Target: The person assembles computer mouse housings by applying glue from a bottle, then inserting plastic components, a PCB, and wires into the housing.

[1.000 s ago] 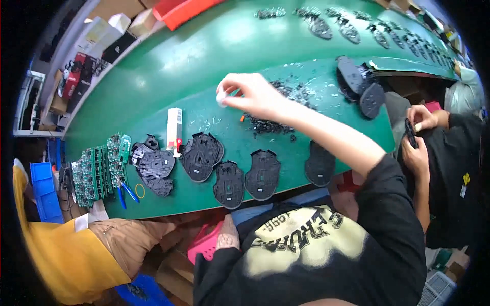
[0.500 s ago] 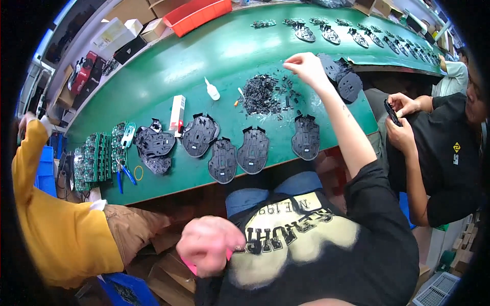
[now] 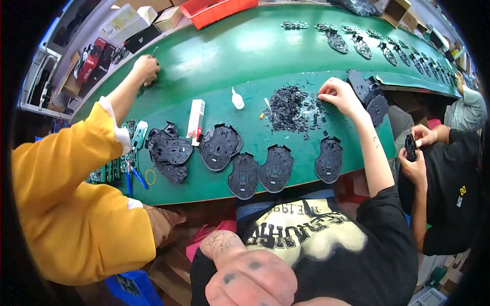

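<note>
Right hand (image 3: 333, 97) lowered beside black pieces (image 3: 287, 109) | pinch unclear | left hand (image 3: 252, 279): fingertips hidden

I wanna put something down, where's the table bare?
Mostly the green tabletop between the red bin and white bottle. A smaller gap lies between the two rightmost black shells in the front row. It's crowded around the black pieces near the wearer's right hand.

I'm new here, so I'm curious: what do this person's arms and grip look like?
The right sleeve is short and black. Left grip and right grip are gloveless, the left one dark-spotted. Dark line markings show on the left forearm, small dark marks on the right forearm.
</note>
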